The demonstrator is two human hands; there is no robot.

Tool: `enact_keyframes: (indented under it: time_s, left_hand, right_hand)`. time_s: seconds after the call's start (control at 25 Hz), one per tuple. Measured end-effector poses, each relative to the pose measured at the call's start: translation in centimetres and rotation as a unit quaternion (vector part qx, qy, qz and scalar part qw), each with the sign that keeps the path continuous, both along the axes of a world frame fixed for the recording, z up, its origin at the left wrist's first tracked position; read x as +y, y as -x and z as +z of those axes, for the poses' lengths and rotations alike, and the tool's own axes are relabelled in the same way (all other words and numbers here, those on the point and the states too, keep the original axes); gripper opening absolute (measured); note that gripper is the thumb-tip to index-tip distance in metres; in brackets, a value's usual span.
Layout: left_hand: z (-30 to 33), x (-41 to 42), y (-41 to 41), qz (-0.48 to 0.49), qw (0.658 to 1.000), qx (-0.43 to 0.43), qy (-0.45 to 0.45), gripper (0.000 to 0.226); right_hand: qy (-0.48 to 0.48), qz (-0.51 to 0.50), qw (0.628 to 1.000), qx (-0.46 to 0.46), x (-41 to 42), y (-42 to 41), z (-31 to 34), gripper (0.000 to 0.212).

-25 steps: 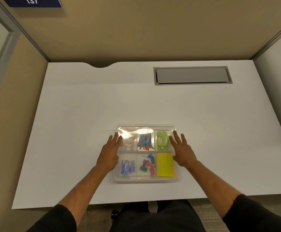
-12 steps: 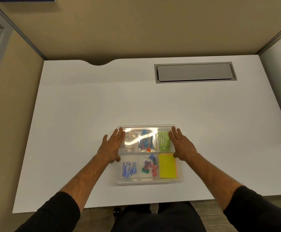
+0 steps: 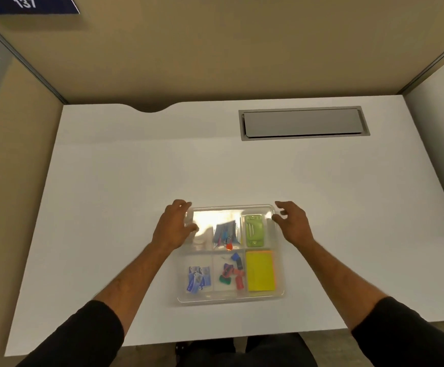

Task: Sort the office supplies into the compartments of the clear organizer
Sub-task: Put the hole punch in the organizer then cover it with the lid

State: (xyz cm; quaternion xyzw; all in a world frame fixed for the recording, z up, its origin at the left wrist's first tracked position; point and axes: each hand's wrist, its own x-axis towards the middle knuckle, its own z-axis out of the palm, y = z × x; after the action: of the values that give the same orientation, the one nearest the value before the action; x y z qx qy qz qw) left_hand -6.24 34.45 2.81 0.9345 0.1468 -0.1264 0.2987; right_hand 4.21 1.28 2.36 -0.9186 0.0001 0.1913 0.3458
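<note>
Your dark sleeves come in from the near edge of the white desk, forearms angling in toward the organizer, which sits near the desk's front edge, about midway across. Its near row holds blue clips on the left, mixed coloured clips in the middle and a yellow pad on the right. In the far row you can see a bundle of blue pieces with an orange dot at the middle and a green stapler-like item on the right — the far-left cell is washed out by glare and partly hidden by your hand.

Your left hand grips the far-left corner, fingers curled over the rim and thumb inside. Your right hand is at the far-right corner with fingers curled — whether it actually clasps the rim, I cannot tell.

Farther back lies a grey cable hatch, then the tan partition and a blue sign reading 137.
</note>
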Motion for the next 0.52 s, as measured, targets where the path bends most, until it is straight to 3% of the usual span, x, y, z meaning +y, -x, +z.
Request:
enact_keyframes:
  time_s: [0.08,0.2,0.32,0.52]
  left_hand:
    - [-1.1,0.0,-1.5,0.164,0.983,-0.007,0.087,0.051]
    - [-2.7,1.1,-2.4,0.306,0.929,0.048,0.204,0.013]
    - [-3.5,2.5,-2.2,0.329,0.896,0.090,0.286,0.005]
    - [-3.9,3.3,-2.0,0.368,0.855,0.115,0.347,0.003]
  right_hand:
    - [-0.117,-0.168,0.973,0.106,0.4,-1.3,-0.4,0.029]
    - [-0.202,-0.205,0.925,0.247,0.8,-2.2,-1.3,0.006]
    - [-0.221,-0.211,0.910,0.279,0.8,-3.0,-2.3,0.012]
    - [-0.232,-0.205,0.900,0.307,0.5,-4.7,-3.0,0.017]
